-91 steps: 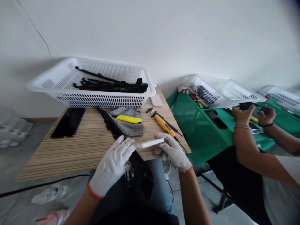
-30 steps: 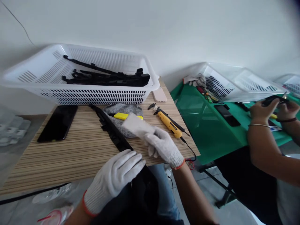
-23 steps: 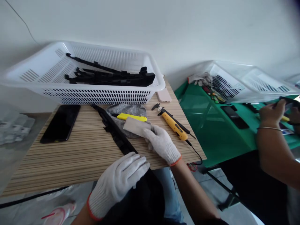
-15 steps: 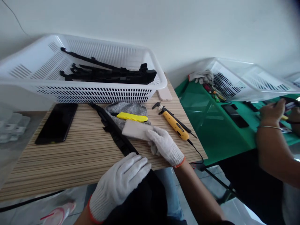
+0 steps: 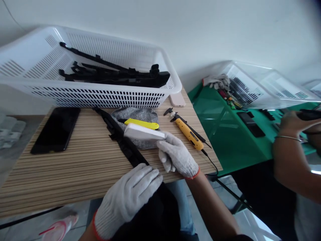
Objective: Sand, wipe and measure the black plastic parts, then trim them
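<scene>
My right hand (image 5: pixel 177 154), in a white knitted glove, is closed on one end of a flat white rectangular block (image 5: pixel 142 133). The block points left, tilted above a grey cloth (image 5: pixel 150 144), close to the long black plastic strip (image 5: pixel 125 145). My left hand (image 5: pixel 131 194), gloved too, lies over the strip's near end at the table edge, fingers together and curved over it; its thumb is hidden. On the cloth, behind the block, is a yellow-handled utility knife (image 5: pixel 141 124). An orange corded tool (image 5: pixel 189 134) lies right of the cloth, beside a dark caliper (image 5: pixel 168 112).
A white basket (image 5: pixel 107 95) holding several black strips stands at the back. A black phone (image 5: pixel 56 130) lies left and a pink phone (image 5: pixel 177 99) behind the orange tool. At right, a co-worker's arm (image 5: pixel 288 157) reaches over a green table (image 5: pixel 215 134). A cup (image 5: pixel 56 231) is below.
My right hand has tipped the white block, so its edge now faces up, and shifted it slightly left. My left hand stays on the strip. The co-worker's hands have moved.
</scene>
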